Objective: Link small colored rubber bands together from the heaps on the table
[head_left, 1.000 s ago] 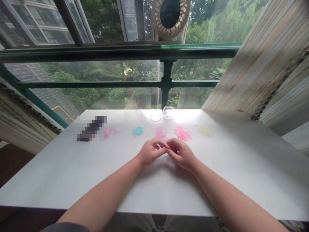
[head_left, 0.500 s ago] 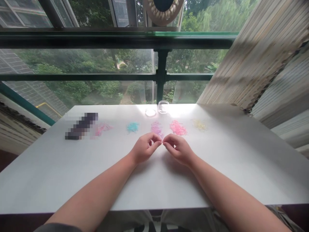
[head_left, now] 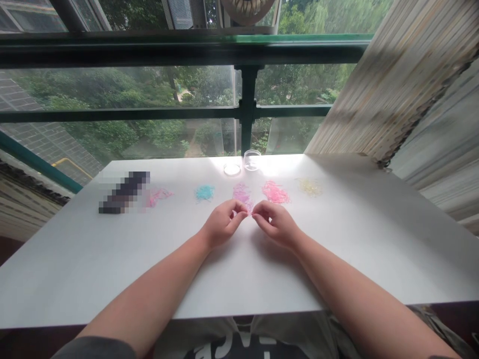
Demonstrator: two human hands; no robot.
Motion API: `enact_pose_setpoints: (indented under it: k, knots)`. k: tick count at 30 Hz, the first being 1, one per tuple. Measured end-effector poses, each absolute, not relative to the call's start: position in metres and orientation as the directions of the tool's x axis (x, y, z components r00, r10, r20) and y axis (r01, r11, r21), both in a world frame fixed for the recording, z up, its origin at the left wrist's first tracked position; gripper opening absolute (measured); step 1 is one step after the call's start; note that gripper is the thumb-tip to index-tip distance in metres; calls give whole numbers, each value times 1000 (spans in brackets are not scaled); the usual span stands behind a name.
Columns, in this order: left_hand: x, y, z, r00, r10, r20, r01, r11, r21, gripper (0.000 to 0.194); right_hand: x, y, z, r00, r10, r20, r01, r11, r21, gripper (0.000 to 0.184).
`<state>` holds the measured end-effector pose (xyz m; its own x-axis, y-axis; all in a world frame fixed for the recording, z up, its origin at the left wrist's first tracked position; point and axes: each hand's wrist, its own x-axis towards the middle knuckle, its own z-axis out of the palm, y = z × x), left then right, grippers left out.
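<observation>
The step in hand looks like fine fingertip work: the left hand (head_left: 222, 222) and right hand (head_left: 277, 224), thumbs and forefingers pinched, seem to share a small pinkish piece (head_left: 249, 214), just nearer than the purple pile (head_left: 241, 192) on the surface (head_left: 130, 269). This calls for light, even grip. A second ago the fingertips met; now a slight gap parts them.

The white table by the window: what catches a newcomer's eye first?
Probably the two bare hands, left and right, fingertips nearly meeting mid-table. Just beyond them, bright little piles form a row, with turquoise left of centre and vivid pink right of centre.
</observation>
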<state>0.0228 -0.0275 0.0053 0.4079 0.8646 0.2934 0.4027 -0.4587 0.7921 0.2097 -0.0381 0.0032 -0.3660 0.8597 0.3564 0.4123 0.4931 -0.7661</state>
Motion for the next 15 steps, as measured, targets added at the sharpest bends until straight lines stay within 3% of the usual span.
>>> enact_pose_setpoints:
  k: [5,9,15]
  knots:
    - [20,-26,5,361,873,329,394,-462,794,15,211,-37,3,-361,863,354,417,489,-766,5]
    - [20,-27,5,420,809,411,359,-564,744,22,211,-37,1,-373,857,355,403,495,-770,6]
    - [21,-27,6,465,785,409,388,-596,703,11,210,-38,1,-427,846,321,394,493,-776,7]
